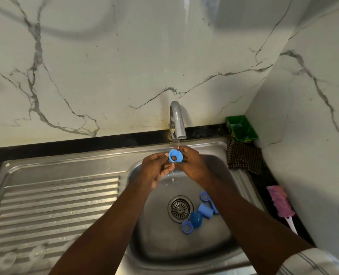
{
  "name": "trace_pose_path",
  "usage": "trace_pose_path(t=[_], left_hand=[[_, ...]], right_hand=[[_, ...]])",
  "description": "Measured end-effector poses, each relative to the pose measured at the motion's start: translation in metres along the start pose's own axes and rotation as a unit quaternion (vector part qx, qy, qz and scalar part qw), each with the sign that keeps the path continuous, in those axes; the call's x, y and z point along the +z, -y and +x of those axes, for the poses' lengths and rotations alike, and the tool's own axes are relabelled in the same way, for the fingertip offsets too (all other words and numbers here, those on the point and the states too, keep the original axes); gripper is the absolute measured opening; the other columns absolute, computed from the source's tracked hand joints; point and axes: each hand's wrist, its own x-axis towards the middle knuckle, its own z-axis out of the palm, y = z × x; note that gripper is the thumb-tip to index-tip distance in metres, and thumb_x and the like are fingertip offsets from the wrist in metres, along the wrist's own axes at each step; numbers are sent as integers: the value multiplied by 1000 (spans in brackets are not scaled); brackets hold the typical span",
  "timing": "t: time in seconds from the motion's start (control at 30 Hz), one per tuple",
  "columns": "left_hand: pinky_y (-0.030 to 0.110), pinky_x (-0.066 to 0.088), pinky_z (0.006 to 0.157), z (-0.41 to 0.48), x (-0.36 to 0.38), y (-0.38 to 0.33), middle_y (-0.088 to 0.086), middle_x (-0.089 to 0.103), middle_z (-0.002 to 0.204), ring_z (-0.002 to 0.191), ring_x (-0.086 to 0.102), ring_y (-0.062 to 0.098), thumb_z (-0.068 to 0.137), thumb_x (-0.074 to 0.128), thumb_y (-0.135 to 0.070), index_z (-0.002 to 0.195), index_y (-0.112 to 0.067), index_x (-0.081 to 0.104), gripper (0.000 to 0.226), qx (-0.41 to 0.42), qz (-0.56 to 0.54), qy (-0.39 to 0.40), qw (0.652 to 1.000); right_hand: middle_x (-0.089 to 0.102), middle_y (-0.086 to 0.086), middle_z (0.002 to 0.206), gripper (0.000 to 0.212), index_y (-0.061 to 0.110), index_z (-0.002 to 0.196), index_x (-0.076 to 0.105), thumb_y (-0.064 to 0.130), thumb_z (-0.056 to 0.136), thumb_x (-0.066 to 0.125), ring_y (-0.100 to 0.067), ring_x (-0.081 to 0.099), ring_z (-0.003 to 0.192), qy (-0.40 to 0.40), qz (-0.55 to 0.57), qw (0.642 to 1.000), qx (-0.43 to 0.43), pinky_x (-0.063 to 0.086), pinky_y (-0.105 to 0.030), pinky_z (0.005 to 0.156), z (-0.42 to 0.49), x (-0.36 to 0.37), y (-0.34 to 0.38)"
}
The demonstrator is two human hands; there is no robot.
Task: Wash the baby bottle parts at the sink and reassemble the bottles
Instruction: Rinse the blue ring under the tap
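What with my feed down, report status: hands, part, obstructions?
Hands: left hand and right hand hold blue ring under tap trickle. More blue parts lie in sink by drain. Nothing blocking.

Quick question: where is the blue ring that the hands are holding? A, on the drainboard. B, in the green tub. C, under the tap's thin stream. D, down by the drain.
C: the left hand and right hand hold the ring just below the tap, whose thin stream falls into it.
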Motion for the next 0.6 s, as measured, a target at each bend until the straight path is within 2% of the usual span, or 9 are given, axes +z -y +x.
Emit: trace_pose_path(t=[0.07, 0.13, 0.2, 0.3, 0.43, 0.5, 0.6], left_hand=[[34, 62, 79, 1, -4, 1, 15, 77, 97, 85, 76, 21, 97, 62, -13, 110, -6, 70, 16, 3, 2, -12, 1000], [38, 62, 83, 3, -8, 2, 15, 76, 98, 87, 76, 23, 99, 60, -13, 110, -6, 69, 16, 1, 8, -21, 1000], [40, 61, 86, 4, -9, 2, 14, 76, 98, 89, 76, 24, 100, 58, -15, 110, -8, 69, 16, -2, 18, -32, 999], [36, 62, 81, 4, -13, 5, 11, 77, 94, 86, 76, 22, 101, 57, -17, 107, -10, 71, 17, 2, 26, -36, 999], [32, 61, 74, 5, -20, 10, 8, 78, 96, 89, 76, 21, 101, 57, -14, 111, -10, 71, 18, 3, 39, -23, 999], [35, 61, 77, 7, -23, 11, 8, 78, 97, 91, 76, 23, 100, 57, -13, 113, -10, 71, 19, -7, 48, -20, 999], [36, 61, 79, 9, -25, 15, 9, 78, 98, 92, 76, 23, 99, 59, -11, 115, -9, 69, 19, -20, 52, -17, 998]], right_hand=[[68, -2, 109, 46, 8, 121, 62, 5, 79, 81, -13, 66, 98, 1, -5, 1000, 8, 55, -19, 84, 1, 3, -1], [66, 2, 107, 46, 9, 121, 62, 4, 78, 81, -10, 64, 96, -4, -14, 1000, 14, 52, -12, 79, 0, 7, 1], [65, 2, 108, 45, 11, 120, 62, 8, 79, 81, -11, 63, 97, 0, -33, 999, 19, 49, -12, 78, 1, 9, -1], [65, -1, 104, 41, 11, 114, 61, 15, 79, 83, -12, 61, 91, 21, -111, 992, 52, 44, -12, 67, 3, 7, -5], [63, -1, 101, 42, 11, 111, 60, 11, 76, 83, -11, 58, 83, -45, -146, 984, 87, 38, -11, 58, 8, 4, -5], [62, -2, 101, 43, 11, 112, 59, 9, 76, 83, -12, 59, 84, -12, -150, 985, 80, 42, -12, 59, 8, 6, -4], [62, -2, 103, 43, 13, 113, 58, 5, 77, 80, -16, 61, 92, 39, -212, 975, 59, 47, -17, 65, -1, 2, -8]])
